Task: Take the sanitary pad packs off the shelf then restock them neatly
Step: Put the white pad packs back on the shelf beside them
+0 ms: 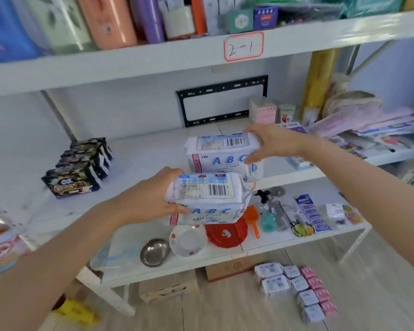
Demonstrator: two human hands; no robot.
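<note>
White with blue letters, pink edge strip: near pack [208, 199], far pack [219, 151]. Black and gold on the left-hand packs [79, 170]. Red on the round lid [225, 235], orange on the scoop [253, 215], small red flowers on the white bowl [188, 242]. White and pink among the floor packs [294, 287].

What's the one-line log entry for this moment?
left hand grips ABC pack | right hand grips second ABC pack on middle shelf | floor packs waiting
</note>
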